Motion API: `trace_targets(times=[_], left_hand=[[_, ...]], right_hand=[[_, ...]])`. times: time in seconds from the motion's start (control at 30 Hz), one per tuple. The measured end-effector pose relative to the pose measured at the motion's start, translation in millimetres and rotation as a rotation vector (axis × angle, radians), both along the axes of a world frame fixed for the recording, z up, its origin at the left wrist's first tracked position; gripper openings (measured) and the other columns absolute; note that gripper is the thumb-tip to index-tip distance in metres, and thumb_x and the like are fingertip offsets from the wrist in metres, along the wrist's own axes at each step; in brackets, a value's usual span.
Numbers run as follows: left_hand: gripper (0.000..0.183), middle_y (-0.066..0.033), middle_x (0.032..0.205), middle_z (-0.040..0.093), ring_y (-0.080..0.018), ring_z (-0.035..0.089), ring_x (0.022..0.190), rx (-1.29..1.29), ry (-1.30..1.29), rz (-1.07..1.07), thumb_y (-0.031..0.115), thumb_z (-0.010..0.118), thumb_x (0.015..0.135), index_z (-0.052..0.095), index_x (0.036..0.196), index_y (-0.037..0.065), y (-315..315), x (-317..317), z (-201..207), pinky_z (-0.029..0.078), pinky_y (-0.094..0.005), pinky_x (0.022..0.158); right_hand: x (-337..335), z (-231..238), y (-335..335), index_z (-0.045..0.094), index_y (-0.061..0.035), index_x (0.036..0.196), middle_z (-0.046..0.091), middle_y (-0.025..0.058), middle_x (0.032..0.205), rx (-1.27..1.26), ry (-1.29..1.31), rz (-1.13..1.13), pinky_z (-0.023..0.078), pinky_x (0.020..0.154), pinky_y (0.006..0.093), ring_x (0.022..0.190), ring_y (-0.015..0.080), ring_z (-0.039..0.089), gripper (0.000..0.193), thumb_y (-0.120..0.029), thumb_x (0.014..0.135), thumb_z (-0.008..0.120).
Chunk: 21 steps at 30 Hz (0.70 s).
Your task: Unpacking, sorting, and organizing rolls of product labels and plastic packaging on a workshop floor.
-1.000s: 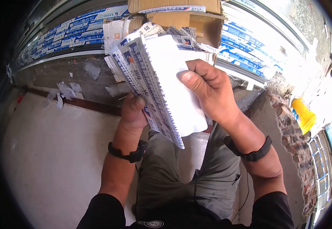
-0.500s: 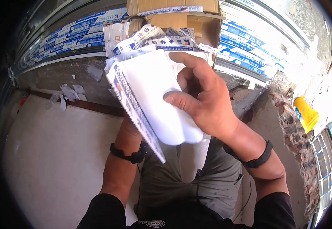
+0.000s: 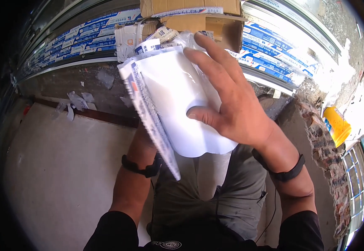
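A bundle of glossy white sheets point(image 3: 178, 96), printed on the outside and saw-toothed along one edge, is raised above my lap. My left forearm goes up behind it. The bundle hides my left hand and its fingers, but it is held up on that side. On the right of the bundle is my right hand point(image 3: 236, 100). Its thumb presses on the front of the white sheet, whose lower part curls round it. The other fingers reach up over the shiny right part, spread somewhat apart. Clear film shows by the fingertips.
Beyond the bundle stands an open cardboard box point(image 3: 226, 35) with printed strips point(image 3: 148, 46) in it. Blue-and-white wrapped lengths point(image 3: 94, 35) lie left and right of it. Film scraps point(image 3: 77, 100) lie at the left, near a pale board point(image 3: 65, 154). Broken brickwork point(image 3: 320, 146) and a yellow object point(image 3: 337, 125) are on the right.
My right hand has shifted a little to the right, and its fingers have straightened. The white sheet has spread wider to the right with it. The left forearm has barely moved.
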<state>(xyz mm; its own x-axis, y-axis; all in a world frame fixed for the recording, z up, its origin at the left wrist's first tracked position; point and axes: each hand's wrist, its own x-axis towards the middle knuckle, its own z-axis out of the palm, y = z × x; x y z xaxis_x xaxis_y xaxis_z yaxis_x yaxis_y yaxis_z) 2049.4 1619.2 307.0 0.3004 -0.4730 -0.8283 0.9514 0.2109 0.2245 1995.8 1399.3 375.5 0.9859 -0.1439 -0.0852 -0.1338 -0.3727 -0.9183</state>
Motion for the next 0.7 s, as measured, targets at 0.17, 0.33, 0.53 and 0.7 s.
trace_targets(times=[0.17, 0.33, 0.53, 0.7], left_hand=[[0.071, -0.0087, 0.110, 0.062, -0.0198, 0.062, 0.098, -0.002, -0.002, -0.017, 0.040, 0.076, 0.073, 0.049, 0.124, 0.000, 4, 0, -1, 0.054, -0.0339, 0.084], [0.071, -0.0088, 0.110, 0.062, -0.0198, 0.063, 0.097, 0.007, -0.013, -0.031, 0.040, 0.076, 0.072, 0.049, 0.124, 0.000, 10, 0, 3, 0.054, -0.0339, 0.084], [0.071, -0.0090, 0.110, 0.063, -0.0199, 0.063, 0.096, 0.002, -0.009, -0.050, 0.039, 0.077, 0.072, 0.049, 0.124, 0.000, 17, 3, -5, 0.054, -0.0338, 0.083], [0.071, -0.0091, 0.109, 0.063, -0.0199, 0.063, 0.096, -0.008, 0.002, -0.063, 0.038, 0.077, 0.072, 0.049, 0.124, 0.000, 24, -24, 11, 0.054, -0.0337, 0.082]], right_hand=[[7, -23, 4, 0.033, 0.0009, 0.138, 0.046, 0.0207, 0.130, 0.684, 0.287, -0.204, 0.046, 0.091, 0.0369, 0.115, 0.0269, 0.052, 0.086, -0.012, 0.067, 0.081], [8, -24, -6, 0.030, 0.0061, 0.137, 0.054, 0.0150, 0.120, 1.029, 0.469, -0.170, 0.045, 0.093, 0.0334, 0.106, 0.0235, 0.055, 0.086, -0.011, 0.069, 0.080], [1, -40, 0, 0.043, 0.0061, 0.127, 0.060, 0.0107, 0.112, 0.937, 0.493, -0.162, 0.046, 0.086, 0.0267, 0.095, 0.0161, 0.059, 0.068, -0.009, 0.071, 0.079], [-1, -28, -1, 0.057, -0.0008, 0.111, 0.066, 0.0088, 0.090, 0.693, 0.489, -0.211, 0.050, 0.072, 0.0288, 0.077, 0.0141, 0.061, 0.044, -0.012, 0.073, 0.077]])
